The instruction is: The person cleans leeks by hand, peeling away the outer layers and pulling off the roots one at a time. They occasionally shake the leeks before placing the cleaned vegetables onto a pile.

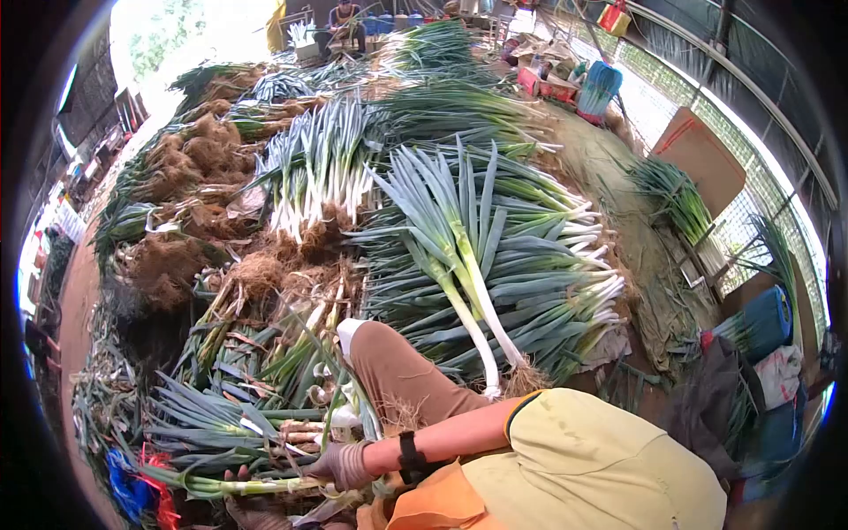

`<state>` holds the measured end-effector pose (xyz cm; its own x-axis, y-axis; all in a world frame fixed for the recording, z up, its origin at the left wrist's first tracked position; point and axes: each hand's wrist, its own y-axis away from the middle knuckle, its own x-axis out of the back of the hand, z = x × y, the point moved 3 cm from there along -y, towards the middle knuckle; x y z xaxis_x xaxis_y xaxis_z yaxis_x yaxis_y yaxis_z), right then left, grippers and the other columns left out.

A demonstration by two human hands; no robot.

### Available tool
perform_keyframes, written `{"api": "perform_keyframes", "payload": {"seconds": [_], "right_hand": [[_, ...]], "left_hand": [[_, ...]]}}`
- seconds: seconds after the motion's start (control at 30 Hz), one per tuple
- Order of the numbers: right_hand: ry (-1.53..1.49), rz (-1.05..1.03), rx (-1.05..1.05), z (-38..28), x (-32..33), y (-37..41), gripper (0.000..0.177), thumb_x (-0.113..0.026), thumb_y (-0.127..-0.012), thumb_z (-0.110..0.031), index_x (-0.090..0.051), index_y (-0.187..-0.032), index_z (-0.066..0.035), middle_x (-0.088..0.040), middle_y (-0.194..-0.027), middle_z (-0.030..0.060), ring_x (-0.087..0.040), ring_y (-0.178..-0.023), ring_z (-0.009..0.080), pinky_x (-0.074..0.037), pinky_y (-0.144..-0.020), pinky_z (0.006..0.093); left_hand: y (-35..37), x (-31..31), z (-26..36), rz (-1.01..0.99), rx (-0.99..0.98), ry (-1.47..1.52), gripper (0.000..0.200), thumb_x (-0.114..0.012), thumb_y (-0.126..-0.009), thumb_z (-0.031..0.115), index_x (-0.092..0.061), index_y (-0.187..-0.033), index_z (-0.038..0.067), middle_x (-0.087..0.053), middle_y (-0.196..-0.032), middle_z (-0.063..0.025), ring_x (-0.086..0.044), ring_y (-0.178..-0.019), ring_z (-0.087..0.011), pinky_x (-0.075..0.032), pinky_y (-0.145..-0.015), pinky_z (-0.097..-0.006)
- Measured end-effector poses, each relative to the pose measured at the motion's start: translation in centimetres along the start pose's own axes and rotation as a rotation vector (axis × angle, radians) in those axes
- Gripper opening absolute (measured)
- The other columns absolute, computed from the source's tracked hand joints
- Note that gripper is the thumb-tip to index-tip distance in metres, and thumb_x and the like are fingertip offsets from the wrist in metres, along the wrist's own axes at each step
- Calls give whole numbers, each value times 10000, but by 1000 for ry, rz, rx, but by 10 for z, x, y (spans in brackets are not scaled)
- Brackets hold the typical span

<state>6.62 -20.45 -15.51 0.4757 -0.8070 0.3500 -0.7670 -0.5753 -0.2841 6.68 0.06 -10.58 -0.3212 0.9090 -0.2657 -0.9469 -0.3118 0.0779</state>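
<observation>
My right hand (343, 465) wears a grey glove, with a black band on the wrist. It is closed around the pale stalk of a leek (252, 484) that lies flat at the bottom left. My left hand (246, 509), dark-gloved, shows only partly at the bottom edge, just under the same leek; its grip is hidden. My bent knee in brown trousers (397, 375) rises just above the right arm. Loose leeks and cut leaves (221, 415) lie all around both hands.
A tall stack of trimmed leeks (495, 256) lies ahead, with a second stack (318, 168) behind it. Heaps of brown roots (172, 261) fill the left. Another person (346, 22) sits far back. Crates (552, 84) stand at the back right, and a blue container (767, 322) with cloths at the right.
</observation>
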Motion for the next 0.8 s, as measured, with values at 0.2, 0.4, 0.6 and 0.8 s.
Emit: {"api": "perform_keyframes", "payload": {"seconds": [0.2, 0.4, 0.6, 0.8], "right_hand": [[-196, -286, -150, 5, 4, 4, 364, -564, -599, -68, -576, -963, -74, -540, -673, 4, -431, -617, 101, -403, -568, 285], [-576, -417, -558, -28, 40, 7, 355, -579, -738, -106, -554, -1091, -84, -530, -749, -32, -439, -585, 34, -375, -478, 191], [-589, -590, -581, -35, 25, -4, 208, -575, -744, -103, -588, -945, -52, -551, -790, -48, -470, -733, 37, -413, -615, 196], [-353, -608, -201, -56, 14, -16, 191, -572, -754, -135, -584, -907, -20, -596, -762, 53, -544, -706, 130, -439, -640, 268]], "left_hand": [[-1, -14, 3, -70, 92, 456, 347, -504, -789, 197, -487, -1107, 58, -555, -906, -97, -556, -754, -184, -475, -637, -323], [39, -52, 28, -27, 64, 799, 347, -527, -781, 144, -470, -1083, -15, -556, -882, -128, -542, -798, -201, -440, -738, -316], [43, -29, 34, 194, -172, 549, 264, -503, -776, 35, -484, -1027, -47, -543, -844, -115, -543, -788, -203, -444, -761, -275], [63, -4, 38, 93, -90, 809, 285, -570, -758, 73, -513, -1015, -36, -560, -881, -111, -554, -837, -201, -458, -814, -282]]}}
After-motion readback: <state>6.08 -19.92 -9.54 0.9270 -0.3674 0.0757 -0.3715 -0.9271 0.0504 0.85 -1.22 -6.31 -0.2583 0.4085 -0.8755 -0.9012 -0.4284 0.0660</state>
